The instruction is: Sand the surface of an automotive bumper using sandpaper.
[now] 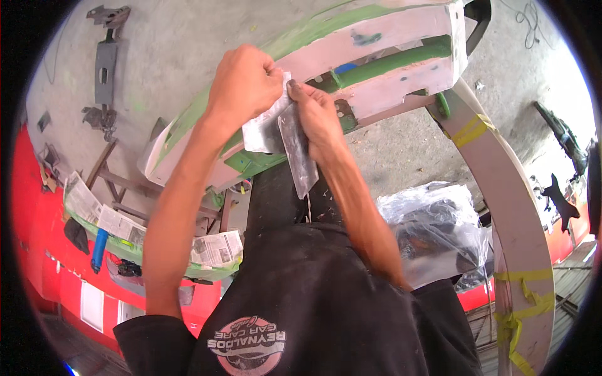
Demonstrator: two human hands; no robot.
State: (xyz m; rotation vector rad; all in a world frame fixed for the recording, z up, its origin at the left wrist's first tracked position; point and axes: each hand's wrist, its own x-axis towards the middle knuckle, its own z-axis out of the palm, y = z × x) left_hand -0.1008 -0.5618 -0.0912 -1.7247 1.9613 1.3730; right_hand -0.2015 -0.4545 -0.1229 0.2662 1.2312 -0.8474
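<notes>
My left hand [244, 84] is closed in a fist, its fingers pinching the upper edge of a thin whitish-grey sheet [263, 136] that looks like sandpaper. Close beside it, my right hand [318, 116] grips a darker grey strip [300, 156] of similar material, thumb on top. The two pieces overlap near the fingertips; whether they are still joined there, I cannot tell. Both hands are held above a car bumper [376, 25] in patchy pink and green, with long openings. My forearms hide part of its near left side.
A curved bumper [501, 182] with yellow tape stands at the right. Clear plastic [439, 207] wraps something dark nearby. On the left are a green panel with newspaper [119, 222], a blue cylinder [99, 250], red bodywork [44, 219] and a metal bracket [106, 69] on the concrete floor.
</notes>
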